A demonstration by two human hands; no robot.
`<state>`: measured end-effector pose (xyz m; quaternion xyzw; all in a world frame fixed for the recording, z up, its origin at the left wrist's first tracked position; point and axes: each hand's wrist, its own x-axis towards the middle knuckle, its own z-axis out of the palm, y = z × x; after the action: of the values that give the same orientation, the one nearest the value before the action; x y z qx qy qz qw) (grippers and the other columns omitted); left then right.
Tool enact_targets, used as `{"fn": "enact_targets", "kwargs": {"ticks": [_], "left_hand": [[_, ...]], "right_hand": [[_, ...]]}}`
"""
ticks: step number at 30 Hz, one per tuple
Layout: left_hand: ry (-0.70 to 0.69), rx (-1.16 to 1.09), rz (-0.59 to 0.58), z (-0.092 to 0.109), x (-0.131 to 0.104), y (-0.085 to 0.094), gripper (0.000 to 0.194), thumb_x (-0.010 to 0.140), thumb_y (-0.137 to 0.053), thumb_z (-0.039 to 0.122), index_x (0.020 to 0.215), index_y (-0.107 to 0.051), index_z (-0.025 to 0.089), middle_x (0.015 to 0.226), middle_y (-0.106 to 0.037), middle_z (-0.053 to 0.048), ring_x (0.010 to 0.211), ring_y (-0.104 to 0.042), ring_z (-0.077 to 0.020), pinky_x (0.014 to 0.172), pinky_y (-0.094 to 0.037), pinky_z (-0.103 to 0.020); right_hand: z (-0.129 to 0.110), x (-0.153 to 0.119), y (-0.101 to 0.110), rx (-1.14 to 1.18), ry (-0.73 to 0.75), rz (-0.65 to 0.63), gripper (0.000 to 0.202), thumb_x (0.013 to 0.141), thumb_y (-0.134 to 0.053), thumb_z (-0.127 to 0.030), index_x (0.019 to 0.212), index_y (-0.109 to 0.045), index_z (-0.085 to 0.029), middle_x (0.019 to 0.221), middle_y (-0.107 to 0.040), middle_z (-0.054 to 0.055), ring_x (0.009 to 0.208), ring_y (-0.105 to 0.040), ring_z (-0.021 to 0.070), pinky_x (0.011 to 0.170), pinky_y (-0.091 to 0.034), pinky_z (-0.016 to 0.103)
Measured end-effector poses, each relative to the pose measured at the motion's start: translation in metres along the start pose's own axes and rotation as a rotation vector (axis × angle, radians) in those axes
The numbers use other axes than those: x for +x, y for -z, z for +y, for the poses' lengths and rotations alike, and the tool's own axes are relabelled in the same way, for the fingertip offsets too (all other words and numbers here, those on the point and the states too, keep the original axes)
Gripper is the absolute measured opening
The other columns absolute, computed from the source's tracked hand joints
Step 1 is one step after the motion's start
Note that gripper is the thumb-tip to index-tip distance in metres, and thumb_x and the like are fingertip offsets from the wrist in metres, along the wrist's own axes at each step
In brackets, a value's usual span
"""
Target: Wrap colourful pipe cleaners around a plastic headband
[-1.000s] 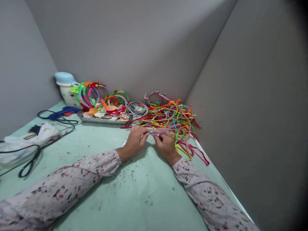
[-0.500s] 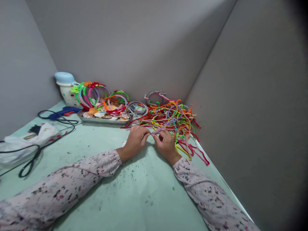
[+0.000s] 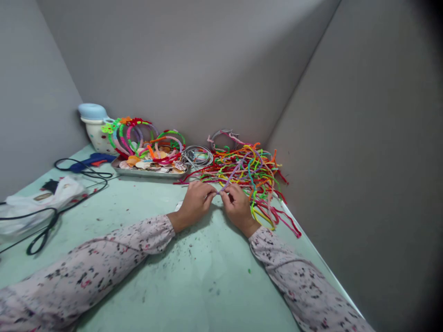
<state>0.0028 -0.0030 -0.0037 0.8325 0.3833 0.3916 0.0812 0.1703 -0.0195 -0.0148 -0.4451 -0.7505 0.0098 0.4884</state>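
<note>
From where I stand, 2 bare hands meet over the pale green table [image 3: 211, 286], near its middle. The left hand [image 3: 195, 203] pinches a thin purple pipe cleaner [image 3: 232, 176] between thumb and finger, and the right hand [image 3: 238, 207] pinches it just beside, fingertips nearly touching. The pipe cleaner slants up to the far right, over a tangled pile of colourful pipe cleaners [image 3: 265, 173] at the table's right edge.

Left of that pile lies a coil of grey wire [image 3: 199, 157]. Farther left, a metal tray [image 3: 148, 173] bears shells [image 3: 141, 163] and fuzzy, bright-coloured rings [image 3: 133, 138]. At the far left stands a white container with a blue lid [image 3: 98, 133]. Nearer on the left are a blue tool [image 3: 92, 161], a black cable [image 3: 55, 216] and a white plastic bag [image 3: 44, 203].
</note>
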Motion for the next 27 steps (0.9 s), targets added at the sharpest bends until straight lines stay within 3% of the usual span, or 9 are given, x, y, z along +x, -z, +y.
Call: {"fn": "enact_targets", "kwargs": {"ticks": [10, 27], "left_hand": [[0.022, 0.007, -0.014, 0.0003, -0.0002, 0.0000, 0.013, 0.089, -0.051, 0.024, 0.085, -0.064, 0.020, 0.082, -0.066, -0.001, 0.082, -0.053, -0.0186, 0.081, -0.035, -0.036], [0.043, 0.002, -0.024, 0.0027, 0.0002, 0.0013, 0.009, 0.084, -0.057, 0.027, 0.085, -0.063, 0.020, 0.084, -0.067, -0.002, 0.084, -0.055, -0.0194, 0.082, -0.036, -0.037]], "right_hand": [[0.0011, 0.0005, -0.0006, 0.035, -0.050, -0.019, 0.011, 0.088, -0.052, -0.023, 0.079, -0.056, -0.019, 0.080, -0.055, 0.003, 0.074, -0.053, 0.0157, 0.067, -0.043, 0.028], [0.0007, -0.0009, -0.0009, 0.018, -0.043, -0.071, 0.014, 0.090, -0.050, -0.026, 0.081, -0.058, -0.020, 0.082, -0.057, 0.004, 0.079, -0.054, 0.0177, 0.072, -0.043, 0.029]]}}
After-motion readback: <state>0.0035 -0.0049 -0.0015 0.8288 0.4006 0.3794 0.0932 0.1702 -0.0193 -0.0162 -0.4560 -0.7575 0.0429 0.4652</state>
